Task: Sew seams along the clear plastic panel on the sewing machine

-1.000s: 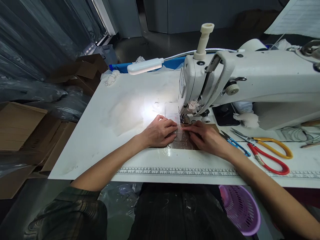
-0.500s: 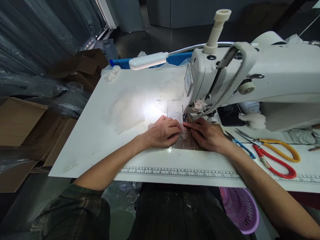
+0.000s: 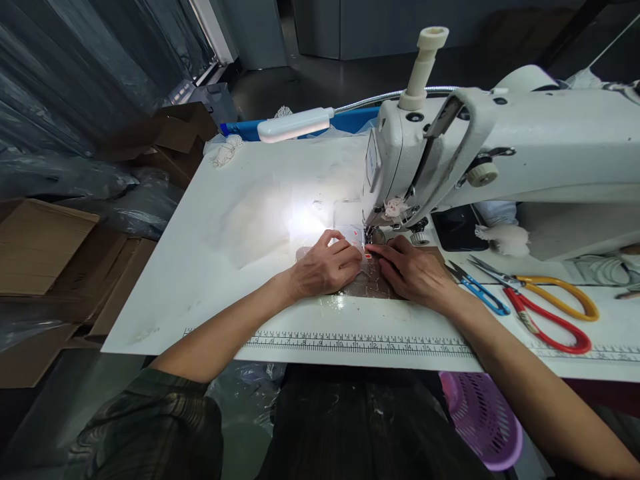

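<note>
A small, thin see-through piece with red marks lies under the needle area of a white sewing machine. My left hand is closed, its curled fingertips pressed on the piece's left side. From the right, my right hand holds the piece down close to the presser foot, index finger straight and the other fingers bent under. Below both hands is a brownish, shiny plate set in the table. The fingertips partly hide the piece, so its full shape cannot be made out.
Blue thread snips and scissors with red and yellow handles lie right of my right hand. A lamp lights the white table, which has a printed ruler along its front. A purple basket sits below; cardboard boxes stand left.
Less of the whitish sheer material shows between my hands, and the red marks are plainer. Both hands stay close to the needle. The view has shifted slightly.
</note>
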`<state>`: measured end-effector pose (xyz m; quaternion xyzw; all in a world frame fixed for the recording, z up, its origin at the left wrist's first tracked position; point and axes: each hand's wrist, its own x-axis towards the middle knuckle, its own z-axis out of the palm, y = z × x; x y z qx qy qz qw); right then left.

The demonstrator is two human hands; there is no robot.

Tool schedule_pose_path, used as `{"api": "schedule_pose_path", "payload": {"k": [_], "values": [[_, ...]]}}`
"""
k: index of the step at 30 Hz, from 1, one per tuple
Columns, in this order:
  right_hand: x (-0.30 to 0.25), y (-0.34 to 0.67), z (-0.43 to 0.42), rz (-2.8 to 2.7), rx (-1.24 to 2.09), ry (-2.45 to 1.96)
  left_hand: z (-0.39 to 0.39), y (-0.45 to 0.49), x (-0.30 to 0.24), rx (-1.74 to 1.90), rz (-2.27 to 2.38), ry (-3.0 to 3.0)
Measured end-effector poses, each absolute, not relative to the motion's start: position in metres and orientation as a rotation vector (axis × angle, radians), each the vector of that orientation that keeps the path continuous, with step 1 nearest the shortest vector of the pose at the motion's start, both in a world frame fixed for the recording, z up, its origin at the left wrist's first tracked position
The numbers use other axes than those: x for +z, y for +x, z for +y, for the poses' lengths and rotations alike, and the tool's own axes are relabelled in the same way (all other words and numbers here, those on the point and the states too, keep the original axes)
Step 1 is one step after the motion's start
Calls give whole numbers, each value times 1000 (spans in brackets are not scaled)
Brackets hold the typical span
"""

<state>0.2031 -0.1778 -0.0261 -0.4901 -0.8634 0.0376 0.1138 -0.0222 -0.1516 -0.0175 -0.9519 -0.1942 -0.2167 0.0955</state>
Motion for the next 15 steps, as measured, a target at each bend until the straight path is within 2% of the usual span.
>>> {"api": "schedule_pose_path", "payload": {"k": [6, 10, 15], "values": [[-24, 203, -178, -2610, 66, -1353, -148, -24, -18, -526, -473, -2853], [-23, 198, -179, -2634, 16, -1437, -149, -25, -24, -619, -565, -2915], [-25, 203, -179, -2568, 126, -1391, -150, -26, -25, -715, -626, -2925]]}}
